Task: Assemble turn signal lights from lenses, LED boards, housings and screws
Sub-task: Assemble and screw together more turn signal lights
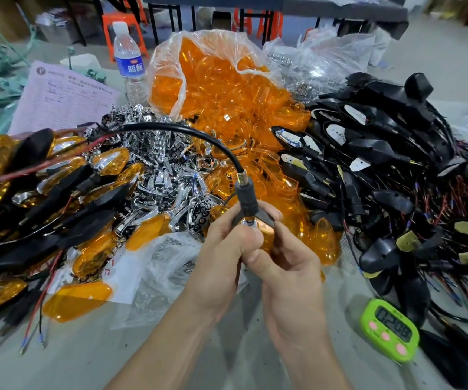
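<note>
Amber and black meet in the turn signal light (251, 218) that I hold at the middle of the view, in front of the heaped parts. My left hand (221, 254) grips it from the left, fingers (228, 218) curled round its far side. My right hand (291, 271) grips it from the right and below, and both thumbs lie close together on its near side, just under the lens (265, 228). The black stem (245, 198) stands up out of my grasp with a brass threaded end on top, and a black cable (171, 128) arcs from it up and off to the left.

Behind my hands a clear bag (213, 80) spills loose amber lenses toward me. Left of centre lies a pile of chrome reflectors (165, 170). Further left is a stack of finished lights (58, 178), black backs and amber fronts, their red and black wires trailing onto the grey counter (109, 361). One loose lens (78, 301) lies flat on the counter just in front of that stack.

To the right sits a heap of black housings (381, 147), many with pale LED boards in them and thin leads tangled around. A green timer (390, 330) lies at the near right beside that heap. At the back left a water bottle (128, 60) stands upright next to a pink printed sheet (64, 99). A second clear bag (317, 66) behind the housings holds small shiny metal parts; I cannot tell whether they are screws.
</note>
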